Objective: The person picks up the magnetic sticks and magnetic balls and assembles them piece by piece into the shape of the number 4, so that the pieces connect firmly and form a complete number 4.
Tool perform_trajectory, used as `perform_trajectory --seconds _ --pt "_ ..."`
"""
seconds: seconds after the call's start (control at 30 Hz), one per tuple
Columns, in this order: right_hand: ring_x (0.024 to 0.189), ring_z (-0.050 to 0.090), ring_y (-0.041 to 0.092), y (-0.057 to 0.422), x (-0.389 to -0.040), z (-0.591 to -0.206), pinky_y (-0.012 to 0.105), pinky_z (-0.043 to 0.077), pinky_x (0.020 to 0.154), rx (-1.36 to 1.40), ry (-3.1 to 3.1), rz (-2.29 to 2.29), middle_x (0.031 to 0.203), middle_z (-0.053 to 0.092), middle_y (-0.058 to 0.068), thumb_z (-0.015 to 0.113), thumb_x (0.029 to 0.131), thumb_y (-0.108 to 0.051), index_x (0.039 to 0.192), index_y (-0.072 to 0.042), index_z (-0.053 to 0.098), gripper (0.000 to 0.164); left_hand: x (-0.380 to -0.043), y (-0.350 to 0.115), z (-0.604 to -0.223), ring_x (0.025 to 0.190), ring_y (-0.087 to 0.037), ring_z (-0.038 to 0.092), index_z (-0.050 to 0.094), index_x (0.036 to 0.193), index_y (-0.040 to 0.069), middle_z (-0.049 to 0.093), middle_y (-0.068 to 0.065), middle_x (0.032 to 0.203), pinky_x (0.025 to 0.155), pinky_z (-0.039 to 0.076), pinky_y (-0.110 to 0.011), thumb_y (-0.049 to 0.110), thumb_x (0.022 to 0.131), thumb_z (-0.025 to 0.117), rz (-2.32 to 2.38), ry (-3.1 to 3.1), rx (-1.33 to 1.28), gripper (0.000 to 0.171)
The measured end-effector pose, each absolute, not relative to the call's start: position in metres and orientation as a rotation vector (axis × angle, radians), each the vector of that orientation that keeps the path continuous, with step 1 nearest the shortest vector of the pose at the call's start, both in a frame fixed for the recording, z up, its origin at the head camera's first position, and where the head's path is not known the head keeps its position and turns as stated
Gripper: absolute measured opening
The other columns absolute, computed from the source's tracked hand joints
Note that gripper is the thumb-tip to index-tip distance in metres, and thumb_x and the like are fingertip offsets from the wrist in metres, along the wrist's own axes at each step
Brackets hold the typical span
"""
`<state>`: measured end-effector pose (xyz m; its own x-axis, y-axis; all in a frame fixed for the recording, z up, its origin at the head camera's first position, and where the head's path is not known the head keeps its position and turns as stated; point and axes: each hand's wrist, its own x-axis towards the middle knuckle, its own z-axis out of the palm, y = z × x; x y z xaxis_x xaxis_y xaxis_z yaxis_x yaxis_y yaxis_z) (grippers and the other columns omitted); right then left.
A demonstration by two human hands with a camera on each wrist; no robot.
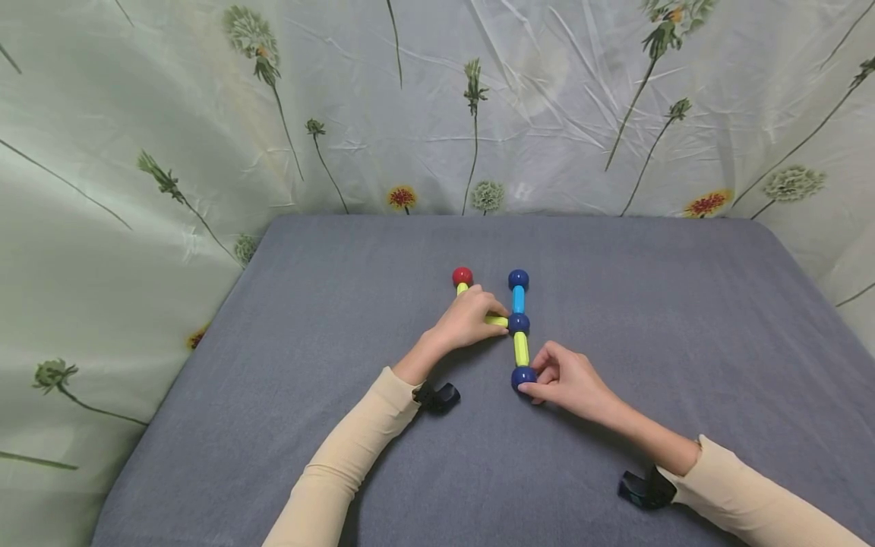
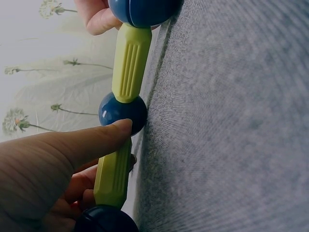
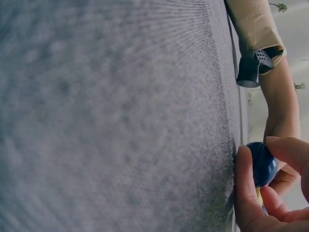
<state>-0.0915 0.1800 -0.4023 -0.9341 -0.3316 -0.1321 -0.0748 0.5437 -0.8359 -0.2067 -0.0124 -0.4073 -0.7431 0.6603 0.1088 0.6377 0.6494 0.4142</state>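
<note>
A toy frame of balls and ribbed rods lies on the grey cloth. My left hand [image 1: 470, 317] pinches a yellow-green rod [image 1: 497, 321], its thumb tip reaching the middle blue ball [image 2: 112, 110]. At the rod's other end is a dark blue ball [image 2: 106, 221], hidden by the hand in the head view. My right hand [image 1: 574, 381] holds the near blue ball [image 1: 523, 377] between thumb and fingers. A second yellow-green rod [image 1: 522, 348] joins that ball to the middle one. Beyond it, a light blue rod [image 1: 518, 299] runs to the far blue ball [image 1: 518, 279].
A red ball [image 1: 462, 276] on a partly covered yellow-green rod [image 1: 462, 289] stands just past the left hand. The grey-covered table [image 1: 273, 342] meets a flowered curtain [image 1: 424, 137] at the back and left. Black wrist straps [image 1: 645, 488] sit at both cuffs.
</note>
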Motion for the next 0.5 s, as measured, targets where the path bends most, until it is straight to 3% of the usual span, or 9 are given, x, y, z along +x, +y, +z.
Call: perform_trajectory --seconds 0.5 --pt "0.066 0.067 0.008 0.1832 -0.0922 -0.4059 0.02 0.046 0.056 -0.405 2.401 -1.432 0.076 0.071 0.013 0.071 0.082 -0.014 0.098 0.004 0.048 0.035 -0.2068 -0.0126 -0.4059 0.078 -0.012 0.05 0.074 0.101 0.011 0.072 0.0 0.092 0.07 0.031 -0.022 0.028 0.08 0.074 0.656 2.807 1.126 0.026"
